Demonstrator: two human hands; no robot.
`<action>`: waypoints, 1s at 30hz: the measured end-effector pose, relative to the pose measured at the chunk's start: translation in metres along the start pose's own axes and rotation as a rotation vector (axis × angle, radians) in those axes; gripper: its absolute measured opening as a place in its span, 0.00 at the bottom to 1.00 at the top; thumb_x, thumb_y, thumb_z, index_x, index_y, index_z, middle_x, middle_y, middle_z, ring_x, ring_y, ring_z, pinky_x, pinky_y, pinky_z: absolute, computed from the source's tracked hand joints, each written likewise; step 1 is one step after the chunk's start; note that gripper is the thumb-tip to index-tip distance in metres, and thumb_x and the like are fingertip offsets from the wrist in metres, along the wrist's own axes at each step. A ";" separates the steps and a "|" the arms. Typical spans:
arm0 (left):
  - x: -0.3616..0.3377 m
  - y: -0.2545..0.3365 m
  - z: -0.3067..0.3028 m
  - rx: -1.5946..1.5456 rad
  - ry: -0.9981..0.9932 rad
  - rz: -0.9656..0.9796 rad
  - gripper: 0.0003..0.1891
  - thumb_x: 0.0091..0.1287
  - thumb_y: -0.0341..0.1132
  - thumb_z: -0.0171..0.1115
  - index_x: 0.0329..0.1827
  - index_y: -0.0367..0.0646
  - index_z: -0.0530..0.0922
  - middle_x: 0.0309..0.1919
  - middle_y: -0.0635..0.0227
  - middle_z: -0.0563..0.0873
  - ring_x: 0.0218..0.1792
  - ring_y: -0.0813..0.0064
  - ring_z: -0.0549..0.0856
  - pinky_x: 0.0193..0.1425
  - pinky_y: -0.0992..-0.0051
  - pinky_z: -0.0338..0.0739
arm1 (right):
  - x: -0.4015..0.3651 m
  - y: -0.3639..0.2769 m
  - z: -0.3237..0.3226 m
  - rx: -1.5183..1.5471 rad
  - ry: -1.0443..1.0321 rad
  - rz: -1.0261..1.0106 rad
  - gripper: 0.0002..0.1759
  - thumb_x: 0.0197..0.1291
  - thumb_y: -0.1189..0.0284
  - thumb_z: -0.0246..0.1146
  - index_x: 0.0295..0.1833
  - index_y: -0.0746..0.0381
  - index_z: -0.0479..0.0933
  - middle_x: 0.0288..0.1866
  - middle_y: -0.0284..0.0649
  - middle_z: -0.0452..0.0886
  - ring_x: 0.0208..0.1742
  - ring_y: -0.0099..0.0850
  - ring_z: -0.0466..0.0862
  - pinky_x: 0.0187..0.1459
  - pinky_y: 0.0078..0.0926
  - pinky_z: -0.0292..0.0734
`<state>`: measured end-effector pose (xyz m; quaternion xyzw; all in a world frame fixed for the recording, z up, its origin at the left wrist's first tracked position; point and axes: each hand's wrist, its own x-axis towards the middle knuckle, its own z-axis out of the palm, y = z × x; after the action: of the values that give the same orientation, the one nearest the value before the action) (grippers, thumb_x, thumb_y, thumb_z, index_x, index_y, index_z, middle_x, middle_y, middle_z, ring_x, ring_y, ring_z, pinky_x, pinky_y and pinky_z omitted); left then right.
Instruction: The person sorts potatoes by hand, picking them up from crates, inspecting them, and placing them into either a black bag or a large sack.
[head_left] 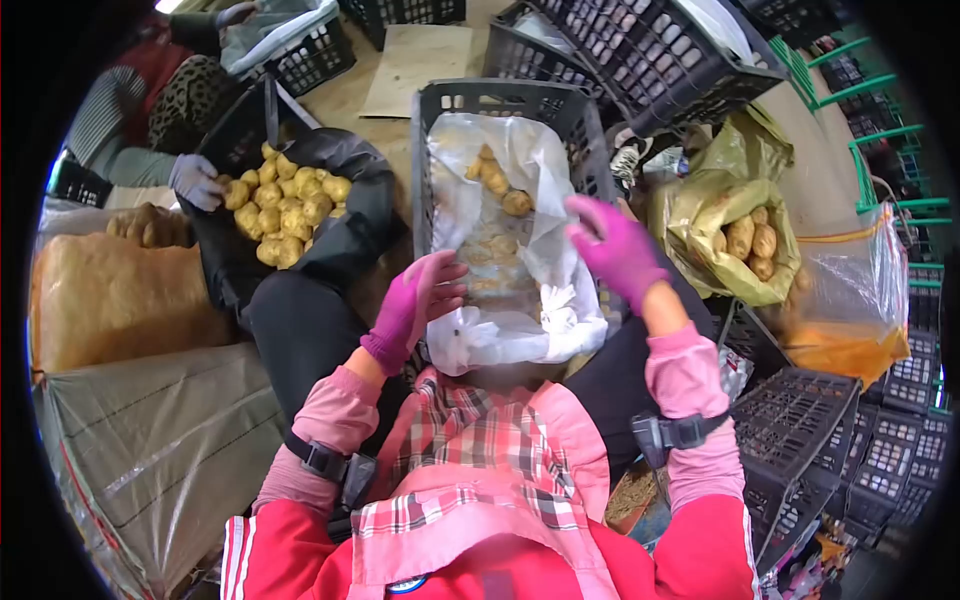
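Between my knees stands a black plastic crate point(598, 150) lined with a clear plastic bag point(540, 150). Several potatoes point(492, 178) lie in the bag toward its far end, and its near corners are knotted. My left hand point(418, 300), in a magenta glove, is over the crate's left side with fingers apart and nothing in them. Over the right rim hovers my right hand point(618, 248), gloved alike, its fingers spread and holding nothing.
At left, a black-lined crate point(350, 170) holds many potatoes; another person's grey-gloved hand point(197, 182) touches its edge. A yellow-green sack point(700, 215) of potatoes stands at right. Black crates point(650, 50) are stacked at the back, others point(800, 420) at right. Cardboard point(418, 70) lies on the floor.
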<state>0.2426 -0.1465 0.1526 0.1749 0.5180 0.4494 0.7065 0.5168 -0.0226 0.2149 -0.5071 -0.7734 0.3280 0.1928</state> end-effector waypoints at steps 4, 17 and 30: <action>-0.002 0.005 0.000 -0.042 -0.010 0.007 0.21 0.78 0.44 0.51 0.68 0.43 0.70 0.57 0.62 0.82 0.48 0.72 0.85 0.55 0.74 0.81 | 0.040 0.045 0.104 -0.146 -0.367 0.177 0.27 0.62 0.59 0.62 0.64 0.60 0.75 0.61 0.50 0.80 0.61 0.45 0.80 0.63 0.37 0.74; 0.009 0.011 -0.007 -0.076 -0.077 -0.083 0.23 0.78 0.39 0.54 0.71 0.37 0.69 0.61 0.57 0.81 0.56 0.69 0.83 0.62 0.70 0.78 | 0.150 0.176 0.213 -0.441 -0.120 0.312 0.42 0.48 0.70 0.72 0.71 0.63 0.65 0.77 0.57 0.57 0.78 0.54 0.59 0.76 0.39 0.60; 0.009 0.011 -0.002 -0.119 -0.115 -0.126 0.23 0.77 0.36 0.55 0.72 0.37 0.67 0.63 0.59 0.79 0.61 0.71 0.81 0.65 0.70 0.76 | 0.168 0.163 0.202 -0.430 -0.425 0.464 0.53 0.42 0.56 0.77 0.73 0.64 0.63 0.80 0.58 0.51 0.80 0.51 0.55 0.75 0.37 0.62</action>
<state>0.2365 -0.1334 0.1540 0.1254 0.4588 0.4233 0.7711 0.4269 0.1117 -0.0488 -0.6184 -0.7118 0.2910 -0.1623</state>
